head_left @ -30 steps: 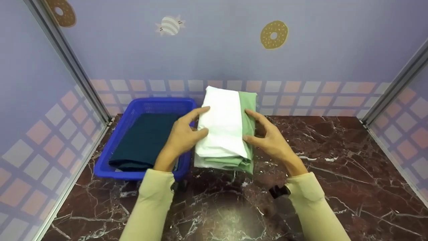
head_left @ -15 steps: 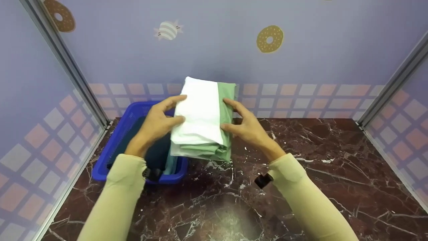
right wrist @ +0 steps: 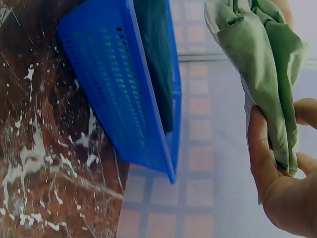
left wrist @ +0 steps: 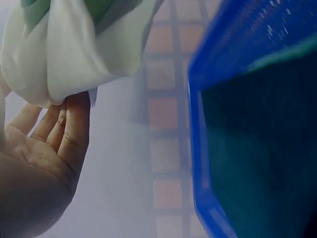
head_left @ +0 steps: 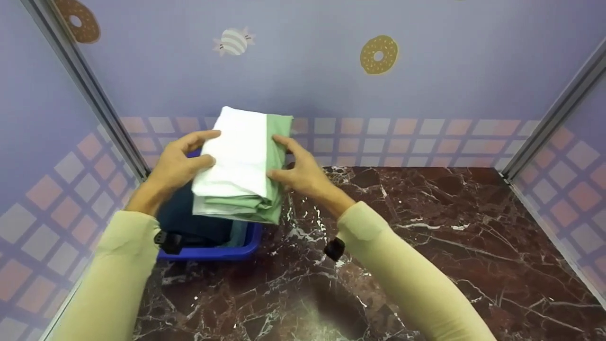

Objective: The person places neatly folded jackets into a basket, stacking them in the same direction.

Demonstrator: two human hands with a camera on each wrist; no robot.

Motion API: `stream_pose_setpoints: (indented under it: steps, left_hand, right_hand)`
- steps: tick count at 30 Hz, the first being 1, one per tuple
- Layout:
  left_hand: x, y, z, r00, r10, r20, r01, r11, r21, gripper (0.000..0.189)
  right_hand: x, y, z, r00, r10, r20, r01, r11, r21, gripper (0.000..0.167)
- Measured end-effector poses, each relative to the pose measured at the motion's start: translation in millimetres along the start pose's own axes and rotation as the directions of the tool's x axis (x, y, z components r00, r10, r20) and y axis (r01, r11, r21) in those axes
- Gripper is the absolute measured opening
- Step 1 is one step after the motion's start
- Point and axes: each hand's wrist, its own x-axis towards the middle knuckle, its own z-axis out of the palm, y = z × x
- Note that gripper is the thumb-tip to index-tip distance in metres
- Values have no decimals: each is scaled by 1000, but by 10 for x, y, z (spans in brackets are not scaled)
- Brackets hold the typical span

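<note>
A folded white and green cloth bundle (head_left: 236,156), a garment or linen in several layers, is held up between both hands. My left hand (head_left: 177,163) grips its white left edge, thumb on top and fingers beneath, as the left wrist view shows. On the green right edge, my right hand (head_left: 303,168) pinches the layers between thumb and fingers; the green folds (right wrist: 267,74) show in the right wrist view. Under the bundle stands a blue plastic basket (head_left: 208,254), partly covered by it in the head view. Dark teal folded cloth (head_left: 189,225) lies inside the basket.
The basket stands on a dark red marbled tabletop (head_left: 402,227), at its left side. A lilac wall (head_left: 307,61) with a tile pattern closes off the back, with further panels at left and right. A strip of lighter teal cloth (head_left: 238,233) shows beside the dark one.
Both hands have carried the folded white and green bundle leftward and slightly up, from beside the basket to over it. The grip looks the same.
</note>
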Motion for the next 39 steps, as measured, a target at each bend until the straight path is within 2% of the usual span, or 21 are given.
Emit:
stream_pose_setpoints:
  steps: [6, 12, 19, 22, 31, 35, 39]
  left_hand:
    - [-59, -101, -227, 999, -44, -10, 45, 997, 65, 61]
    - [-91, -231, -396, 999, -39, -14, 41, 994, 102, 58]
    - [-135, -412, -571, 995, -85, -41, 91, 982, 163, 56]
    - [-146, -460, -612, 993, -106, -47, 112, 981, 161, 57]
    - [-189, -617, -693, 986, -158, 54, 143, 966, 214, 62]
    - [-232, -700, -743, 979, -195, 65, 176, 959, 221, 64]
    - [-287, -777, -762, 977, -204, 68, 184, 956, 228, 62]
  right_hand:
    - [94, -22, 235, 999, 30, 15, -30, 999, 12, 89]
    - [186, 3, 418, 997, 74, 37, -76, 995, 62, 94]
    - [234, 99, 617, 992, 84, 95, -101, 974, 200, 101]
    - [243, 139, 678, 990, 86, 112, -111, 967, 231, 100]
    - [268, 242, 920, 986, 137, 93, -152, 970, 191, 96]
    - [270, 271, 1083, 986, 155, 63, -163, 972, 167, 95]
    - [264, 313, 1213, 984, 170, 46, -175, 975, 138, 92]
